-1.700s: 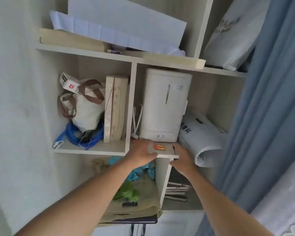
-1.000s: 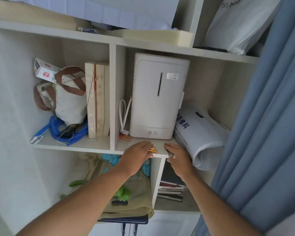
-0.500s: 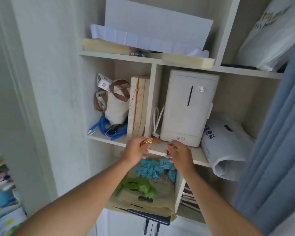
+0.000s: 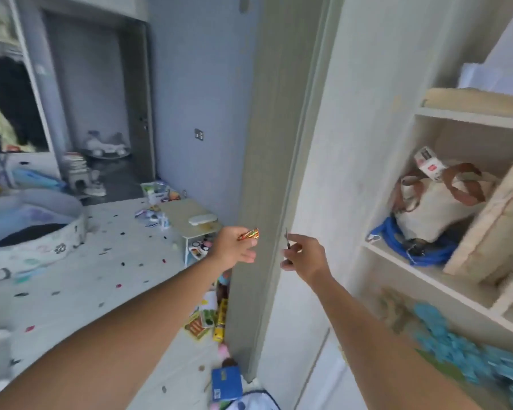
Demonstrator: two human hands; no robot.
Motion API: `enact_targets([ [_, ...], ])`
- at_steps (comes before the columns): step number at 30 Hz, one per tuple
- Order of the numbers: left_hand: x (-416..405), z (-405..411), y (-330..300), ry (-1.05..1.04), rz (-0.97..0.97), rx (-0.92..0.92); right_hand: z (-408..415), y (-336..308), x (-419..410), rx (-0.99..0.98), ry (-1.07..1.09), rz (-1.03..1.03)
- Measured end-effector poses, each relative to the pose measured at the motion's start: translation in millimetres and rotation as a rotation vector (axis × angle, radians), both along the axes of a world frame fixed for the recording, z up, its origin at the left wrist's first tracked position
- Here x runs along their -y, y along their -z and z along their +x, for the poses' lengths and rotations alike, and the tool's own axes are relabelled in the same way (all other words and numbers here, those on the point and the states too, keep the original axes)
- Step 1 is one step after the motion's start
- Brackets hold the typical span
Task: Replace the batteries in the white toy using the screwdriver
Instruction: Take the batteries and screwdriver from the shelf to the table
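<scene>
My left hand [image 4: 234,246] is raised at mid-frame and grips red-and-gold batteries [image 4: 248,234] between thumb and fingers. Close to its right, my right hand [image 4: 304,253] pinches a thin dark screwdriver [image 4: 287,238] whose tip points up. Both hands hover in the air in front of the pale wardrobe side panel [image 4: 267,173]. A flat white object [image 4: 202,219] lies on a small low table [image 4: 187,216] beyond my left hand; I cannot tell whether it is the toy.
Open shelves [image 4: 421,267] at the right hold a canvas bag [image 4: 436,202], blue cord [image 4: 421,250] and wooden boards [image 4: 492,223]. A round play pen [image 4: 33,232] stands at the left. Toys and small bits litter the pale floor mat [image 4: 110,261]. A blue box [image 4: 226,383] lies below.
The view has swung left from the shelves toward the room. Both hands came off the shelf, the left carrying the batteries and the right carrying the screwdriver.
</scene>
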State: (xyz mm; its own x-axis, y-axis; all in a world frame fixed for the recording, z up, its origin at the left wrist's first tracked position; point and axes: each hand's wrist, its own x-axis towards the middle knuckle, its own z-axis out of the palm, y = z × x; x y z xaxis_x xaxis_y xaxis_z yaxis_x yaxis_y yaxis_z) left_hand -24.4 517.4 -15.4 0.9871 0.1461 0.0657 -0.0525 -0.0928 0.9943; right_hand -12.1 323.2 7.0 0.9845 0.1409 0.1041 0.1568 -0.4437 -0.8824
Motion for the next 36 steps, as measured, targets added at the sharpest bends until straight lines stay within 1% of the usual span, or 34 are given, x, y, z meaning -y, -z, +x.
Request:
enact_targets([
  [6,-194.9,-9.4,50.6,-0.206,0.068,-0.062,25.9,52.0,-195.0,-0.089,-0.18,0.037],
  [9,-274.9,-10.3,76.6,-0.277,0.094,-0.108,41.3,80.6,-278.3,-0.121,-0.197,0.072],
  [12,-340.4,-3.8,97.4,-0.325,0.087,-0.134,57.4,104.7,-345.2,-0.162,-0.229,0.093],
  [16,-401.0,20.8,115.5,-0.34,0.086,-0.173,93.1,129.5,-407.0,-0.197,-0.25,0.034],
  [20,-450.9,72.8,133.6,-0.339,0.108,-0.208,147.5,145.8,-458.4,-0.245,-0.238,0.113],
  [24,-494.0,141.1,156.5,-0.365,0.117,-0.223,219.8,162.5,-510.2,-0.285,-0.243,0.203],
  [30,-552.4,252.4,167.9,-0.37,0.17,-0.243,328.9,175.3,-580.5,-0.289,-0.241,0.218],
  [36,-624.5,362.2,192.1,-0.341,0.121,-0.258,426.2,198.6,-649.2,-0.302,-0.213,0.157],
])
